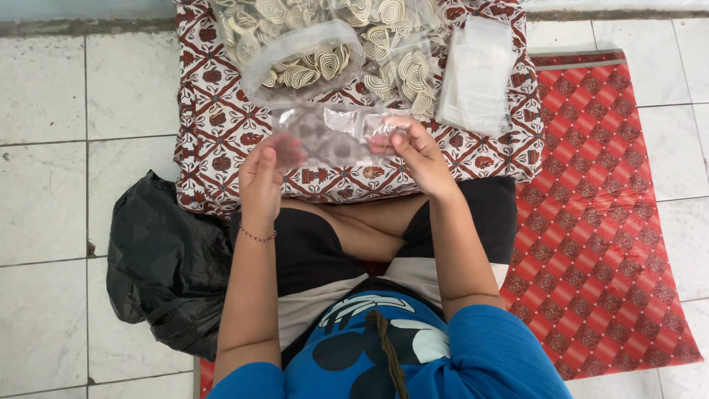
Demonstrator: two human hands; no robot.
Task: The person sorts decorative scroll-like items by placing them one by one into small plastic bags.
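I hold a small clear plastic bag (336, 140) stretched between both hands above my crossed legs. My left hand (262, 181) grips its left edge with the fingers blurred. My right hand (417, 151) pinches the bag's right edge between thumb and fingers. Just beyond the bag, on a patterned red-and-white cushion (214, 125), lie open plastic bags full of pale spiral-shaped crackers (310, 59). A stack of empty clear bags (476, 74) rests on the cushion's right side, a short way past my right hand.
A black plastic bag (166, 266) lies crumpled on the white tiled floor (44, 222) at my left. A red diamond-patterned mat (598, 222) stretches under me and out to the right.
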